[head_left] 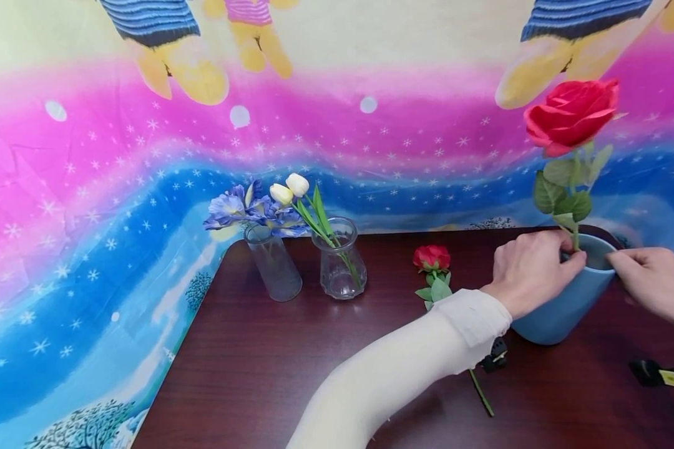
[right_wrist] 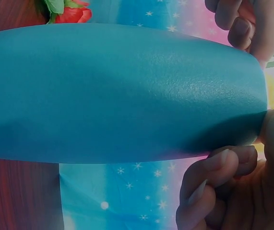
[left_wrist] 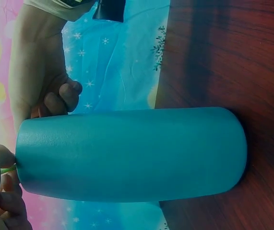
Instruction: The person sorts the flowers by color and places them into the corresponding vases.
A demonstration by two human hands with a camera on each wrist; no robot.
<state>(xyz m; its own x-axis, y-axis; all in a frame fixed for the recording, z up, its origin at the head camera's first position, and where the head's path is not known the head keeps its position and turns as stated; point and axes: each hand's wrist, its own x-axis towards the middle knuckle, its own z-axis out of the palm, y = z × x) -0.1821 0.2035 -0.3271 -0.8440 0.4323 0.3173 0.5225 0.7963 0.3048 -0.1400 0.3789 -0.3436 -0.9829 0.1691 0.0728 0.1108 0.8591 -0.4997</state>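
Note:
A large red rose (head_left: pixel 574 117) stands upright over the mouth of a tall blue vase (head_left: pixel 556 312). My left hand (head_left: pixel 530 268) pinches its green stem just at the vase's opening; the stem's lower end is hidden inside. On the opposite side, my right hand (head_left: pixel 654 277) grips the vase's rim between thumb and fingers. In the right wrist view the curled fingers (right_wrist: pixel 208 177) of that hand lie against the vase's outer wall. A second, smaller red rose (head_left: pixel 431 257) lies on the table, its stem partly covered by my left forearm.
Left of the smaller rose is a clear glass vase (head_left: pixel 342 274) with white tulips (head_left: pixel 289 188). Beside it, a grey cylindrical vase (head_left: pixel 275 268) holds blue-purple flowers (head_left: pixel 241 206). The dark wooden table (head_left: pixel 247 374) ends against a colourful printed cloth (head_left: pixel 314 137).

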